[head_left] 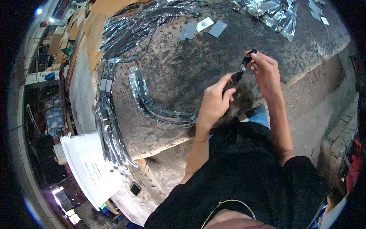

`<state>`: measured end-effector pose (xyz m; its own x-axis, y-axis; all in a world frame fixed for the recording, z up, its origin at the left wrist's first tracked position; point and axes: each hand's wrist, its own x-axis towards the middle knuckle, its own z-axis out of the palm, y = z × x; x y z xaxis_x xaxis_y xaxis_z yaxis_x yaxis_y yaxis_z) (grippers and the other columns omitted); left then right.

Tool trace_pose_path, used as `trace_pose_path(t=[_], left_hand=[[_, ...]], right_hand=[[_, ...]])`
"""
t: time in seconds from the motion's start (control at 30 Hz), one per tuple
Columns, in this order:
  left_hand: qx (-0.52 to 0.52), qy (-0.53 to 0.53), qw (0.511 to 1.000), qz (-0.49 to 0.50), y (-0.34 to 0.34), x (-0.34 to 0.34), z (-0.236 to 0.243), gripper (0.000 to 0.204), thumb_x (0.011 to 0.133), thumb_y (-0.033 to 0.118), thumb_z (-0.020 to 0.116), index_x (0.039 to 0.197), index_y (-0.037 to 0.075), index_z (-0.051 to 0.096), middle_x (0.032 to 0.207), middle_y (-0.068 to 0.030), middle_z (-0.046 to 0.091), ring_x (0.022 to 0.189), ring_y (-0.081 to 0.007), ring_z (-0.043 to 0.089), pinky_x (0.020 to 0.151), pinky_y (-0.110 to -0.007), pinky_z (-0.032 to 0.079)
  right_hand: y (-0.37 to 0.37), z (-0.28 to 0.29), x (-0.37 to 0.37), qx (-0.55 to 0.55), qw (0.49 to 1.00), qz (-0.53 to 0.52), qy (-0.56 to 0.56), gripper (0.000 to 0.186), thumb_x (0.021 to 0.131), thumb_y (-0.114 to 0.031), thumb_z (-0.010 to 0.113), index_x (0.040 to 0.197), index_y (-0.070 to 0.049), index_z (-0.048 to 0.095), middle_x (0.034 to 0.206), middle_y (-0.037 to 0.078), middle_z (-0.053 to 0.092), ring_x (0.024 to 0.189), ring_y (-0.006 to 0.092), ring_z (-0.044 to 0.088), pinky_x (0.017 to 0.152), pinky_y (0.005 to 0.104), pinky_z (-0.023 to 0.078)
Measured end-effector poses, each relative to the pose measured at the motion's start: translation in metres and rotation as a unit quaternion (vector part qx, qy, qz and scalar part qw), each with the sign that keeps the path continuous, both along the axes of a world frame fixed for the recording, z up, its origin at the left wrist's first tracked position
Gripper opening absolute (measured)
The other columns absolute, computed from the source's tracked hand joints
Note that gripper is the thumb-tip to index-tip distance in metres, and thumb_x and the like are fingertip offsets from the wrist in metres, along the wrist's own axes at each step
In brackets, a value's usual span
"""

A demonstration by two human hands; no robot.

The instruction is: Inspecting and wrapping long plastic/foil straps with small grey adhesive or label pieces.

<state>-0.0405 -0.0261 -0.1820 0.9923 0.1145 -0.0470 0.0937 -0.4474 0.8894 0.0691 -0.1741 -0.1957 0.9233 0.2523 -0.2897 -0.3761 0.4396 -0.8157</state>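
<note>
The speckled table [171, 74] is the landmark. At its far left lies a heap of clear-wrapped dark strips [141, 23]; left of its middle, a curved wrapped strip [142, 95]. Over its near right part, left hand [214, 102] and right hand [264, 74] each pinch in their grip a short dark piece [237, 76]. Toward its far edge lies a grey card [218, 29].

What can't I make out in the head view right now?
All in the head view:
Dark item: lower end hidden by the left hand; the rest looks blurred, so its kind is unclear.
Clear packets: cut off by the top edge.
White card: print too small to read.
</note>
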Motion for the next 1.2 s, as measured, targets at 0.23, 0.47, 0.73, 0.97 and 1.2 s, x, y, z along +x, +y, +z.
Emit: trace_pose_path(t=[0.23, 0.47, 0.73, 0.97, 1.2], left_hand=[[0.22, 0.003, 0.974, -0.056, 0.024, -0.028, 0.015, 0.061, 0.078, 0.017, 0.07, 0.129, -0.002, 0.043, 0.111, -0.0238, 0.061, 0.103, -0.0353, 0.06, 0.087, -0.042, 0.047], [-0.11, -0.021, 0.989, 0.096, -0.002, 0.02, 0.035, 0.037, 0.089, 0.016, 0.06, 0.12, -0.001, 0.05, 0.082, -0.0197, 0.065, 0.074, -0.0296, 0.067, 0.064, -0.037, 0.05], [-0.034, -0.057, 0.995, 0.069, 0.02, -0.014, -0.016, 0.033, 0.091, 0.013, 0.056, 0.12, -0.001, 0.052, 0.061, -0.0061, 0.058, 0.05, -0.0115, 0.056, 0.048, -0.028, 0.044], [-0.411, 0.026, 0.883, 0.225, 0.056, -0.004, -0.039, 0.042, 0.095, 0.014, 0.049, 0.13, -0.006, 0.037, 0.056, -0.0067, 0.053, 0.039, -0.0118, 0.047, 0.037, -0.026, 0.039], [-0.485, -0.023, 0.843, 0.231, 0.093, -0.009, -0.052, 0.027, 0.095, 0.013, 0.049, 0.119, 0.001, 0.048, 0.063, -0.0099, 0.055, 0.043, -0.0142, 0.048, 0.043, -0.027, 0.04]], right_hand=[[0.003, -0.008, 0.002, -0.005, 0.993, 0.076, -0.089, 0.017, 0.089, -0.008, 0.06, 0.095, 0.005, 0.067, 0.079, 0.002, 0.058, 0.071, 0.0089, 0.049, 0.064, 0.0251, 0.038], [0.03, 0.024, -0.003, -0.089, 0.96, 0.101, -0.247, 0.015, 0.09, -0.005, 0.058, 0.094, 0.007, 0.067, 0.077, 0.002, 0.059, 0.067, 0.0079, 0.048, 0.062, 0.0237, 0.037], [0.035, -0.028, 0.055, -0.162, 0.946, 0.153, -0.234, 0.018, 0.089, -0.01, 0.063, 0.099, 0.003, 0.068, 0.091, 0.002, 0.064, 0.073, 0.0068, 0.051, 0.063, 0.0221, 0.039], [0.062, -0.089, 0.149, -0.336, 0.85, 0.03, -0.405, 0.021, 0.087, -0.016, 0.064, 0.101, -0.001, 0.067, 0.093, 0.01, 0.067, 0.08, 0.018, 0.063, 0.072, 0.0301, 0.049], [0.074, -0.074, 0.136, -0.381, 0.761, 0.085, -0.519, 0.015, 0.079, -0.002, 0.064, 0.093, -0.004, 0.069, 0.09, 0.012, 0.064, 0.073, 0.0249, 0.062, 0.069, 0.0323, 0.049]])
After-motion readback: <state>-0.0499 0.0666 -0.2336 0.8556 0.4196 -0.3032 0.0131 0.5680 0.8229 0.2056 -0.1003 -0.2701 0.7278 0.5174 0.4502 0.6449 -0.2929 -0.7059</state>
